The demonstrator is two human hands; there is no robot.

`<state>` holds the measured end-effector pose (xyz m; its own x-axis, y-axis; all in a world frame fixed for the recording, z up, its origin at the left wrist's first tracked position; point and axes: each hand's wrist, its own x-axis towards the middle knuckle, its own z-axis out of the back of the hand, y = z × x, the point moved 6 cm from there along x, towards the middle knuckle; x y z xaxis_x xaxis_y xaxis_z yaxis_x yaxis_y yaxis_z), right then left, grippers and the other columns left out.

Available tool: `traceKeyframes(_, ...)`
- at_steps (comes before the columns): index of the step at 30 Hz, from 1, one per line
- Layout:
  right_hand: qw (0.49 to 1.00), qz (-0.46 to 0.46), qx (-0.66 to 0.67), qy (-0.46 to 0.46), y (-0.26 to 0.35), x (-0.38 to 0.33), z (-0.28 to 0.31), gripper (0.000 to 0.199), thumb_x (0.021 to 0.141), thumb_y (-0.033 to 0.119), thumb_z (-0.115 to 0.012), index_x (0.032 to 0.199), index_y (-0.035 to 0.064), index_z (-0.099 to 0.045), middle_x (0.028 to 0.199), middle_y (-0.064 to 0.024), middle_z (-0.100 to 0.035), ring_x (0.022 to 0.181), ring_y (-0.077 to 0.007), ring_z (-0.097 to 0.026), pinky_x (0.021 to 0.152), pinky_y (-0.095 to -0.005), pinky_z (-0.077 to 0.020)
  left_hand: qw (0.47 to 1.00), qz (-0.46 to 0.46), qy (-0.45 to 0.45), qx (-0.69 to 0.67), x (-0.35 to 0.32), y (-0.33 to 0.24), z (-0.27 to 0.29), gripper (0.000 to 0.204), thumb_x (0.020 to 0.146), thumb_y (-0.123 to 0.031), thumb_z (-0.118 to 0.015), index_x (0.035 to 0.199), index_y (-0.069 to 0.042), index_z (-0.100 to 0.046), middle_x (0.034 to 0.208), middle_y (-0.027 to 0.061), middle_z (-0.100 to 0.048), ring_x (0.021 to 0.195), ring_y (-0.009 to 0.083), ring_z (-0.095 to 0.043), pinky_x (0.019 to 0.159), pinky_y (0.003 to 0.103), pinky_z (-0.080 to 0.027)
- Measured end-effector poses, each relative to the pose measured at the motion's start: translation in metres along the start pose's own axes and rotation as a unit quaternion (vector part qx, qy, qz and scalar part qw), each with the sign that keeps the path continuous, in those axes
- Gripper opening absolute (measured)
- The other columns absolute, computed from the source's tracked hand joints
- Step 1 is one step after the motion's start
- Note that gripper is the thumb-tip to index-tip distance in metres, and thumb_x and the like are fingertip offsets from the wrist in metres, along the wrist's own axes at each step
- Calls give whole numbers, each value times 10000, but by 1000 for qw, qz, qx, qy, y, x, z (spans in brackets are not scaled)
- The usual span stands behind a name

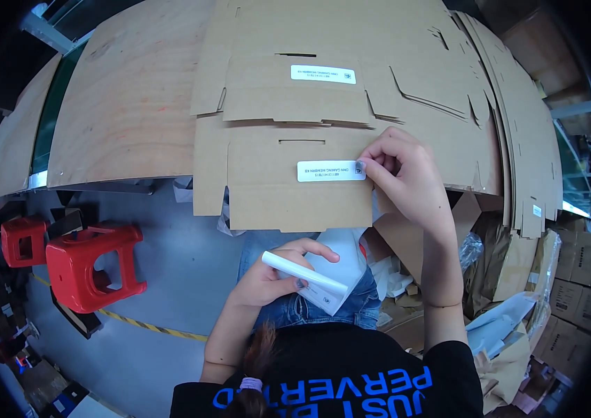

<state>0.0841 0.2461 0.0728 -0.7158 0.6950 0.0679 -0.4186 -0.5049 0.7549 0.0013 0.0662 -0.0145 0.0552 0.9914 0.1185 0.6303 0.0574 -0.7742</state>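
Head: oblong white label [327,171] pinched in right hand [407,171], roll [304,273] clasped in left hand [264,281]

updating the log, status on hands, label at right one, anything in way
Left hand holding white sheet, edge curled. Right hand at right end of white label, pinch or press unclear. Label on cardboard flap; only fingers over it.
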Motion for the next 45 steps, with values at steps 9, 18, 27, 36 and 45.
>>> traceKeyframes(9,999,-29,21,2,-4,-5,-3,23,758,-5,-641,755,-20,-624,752,-34,-500,618,-102,-418,540,-214,-370,1000,-20,2,-18,-5,-3,2,65,841,-142,-624,882,-92,-633,1193,202,-547,1082,315,-522,915,394,-417)
traceKeyframes(18,986,114,-108,-59,5,-10,0,159,750,11,-660,894,30,-596,894,-67,-450,751,-181,-460,642,-274,-428,999,18,-31,-11,-10,4,8,109,832,-164,-635,872,-65,-657,1158,240,-550,1091,345,-518,943,419,-384)
traceKeyframes(27,926,233,-295,-37,32,40,-6,276,814,158,-634,1080,101,-586,1167,-117,-454,1037,-272,-470,881,-400,-392,986,-9,-154,-58,-36,-2,37,169,806,-71,-618,963,-6,-618,1309,277,-456,1175,352,-482,978,418,-386)
traceKeyframes(36,760,484,-432,33,45,53,-26,320,836,236,-618,1138,178,-530,1317,-143,-407,1272,-299,-384,1036,-461,-334,981,-78,-115,-138,-39,-16,37,151,786,-24,-645,934,2,-646,1369,340,-353,1297,437,-348,1017,467,-322)
traceKeyframes(45,715,475,-513,-18,38,57,-11,136,865,216,-566,969,141,-523,1222,-198,-485,1135,-353,-528,954,-489,-457,985,-124,-38,-115,-26,-29,20,158,832,-24,-599,975,38,-621,1413,308,-296,668,365,-660,532,355,-547)
